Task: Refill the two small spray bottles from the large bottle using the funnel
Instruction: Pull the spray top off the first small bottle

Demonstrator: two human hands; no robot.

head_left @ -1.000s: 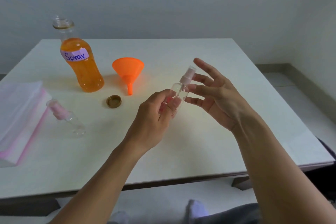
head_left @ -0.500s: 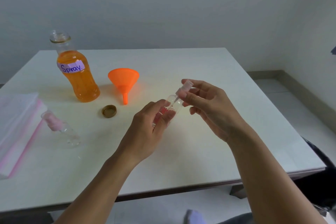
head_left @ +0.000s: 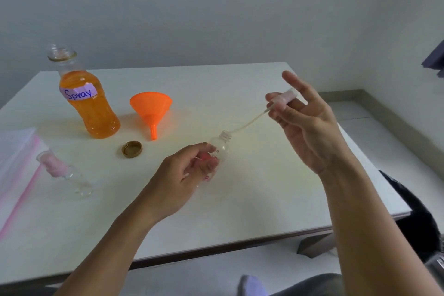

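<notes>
gripping the small spray bottle (head_left: 222, 148), left hand (head_left: 186, 172); right hand (head_left: 305, 122) pinches its sprayer top (head_left: 286, 98).

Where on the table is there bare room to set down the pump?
Bare: the right side of the table, under the right hand, and the near edge. Crowded: the left, with large bottle, funnel, cap, second spray bottle and bag.
</notes>
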